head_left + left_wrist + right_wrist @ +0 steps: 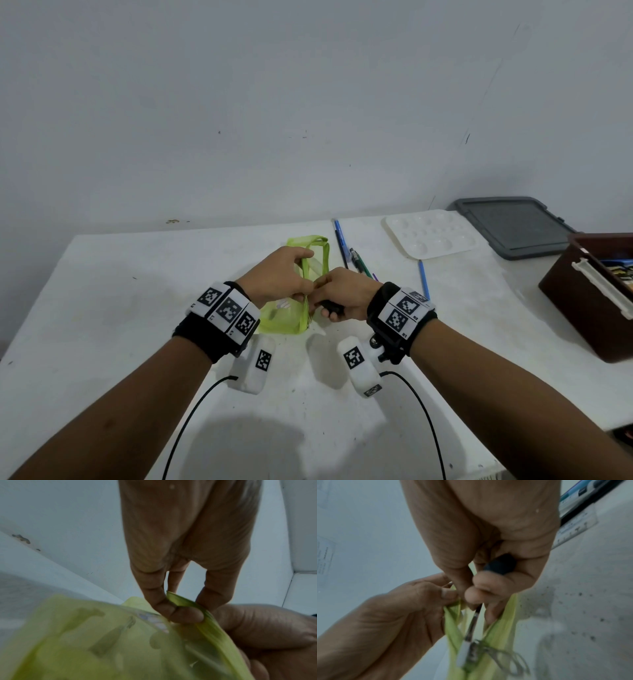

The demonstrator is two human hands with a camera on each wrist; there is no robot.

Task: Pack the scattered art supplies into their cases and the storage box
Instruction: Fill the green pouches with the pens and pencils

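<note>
I had the green mesh pouch [291, 315] standing on the bench [137, 291], between both hands. My left hand [277, 277] pinched one lip of its mouth, fingers [185, 615] clamped on the edge, so the opening stayed spread. My right hand [342, 294] curled round a black-handled tool [500, 564], its metal tip aimed into the gap beside the zipper pull [471, 654]. Pens [342, 246] and a palette [431, 234] lay beyond, unpacked.

Pencil pouch [286, 315]: translucent lime-green mesh. Paint palette [431, 234]: white. Storage box [589, 298]: dark brown. Lid [513, 226]: grey. Wristbands [224, 310]: black-and-white square markers.
</note>
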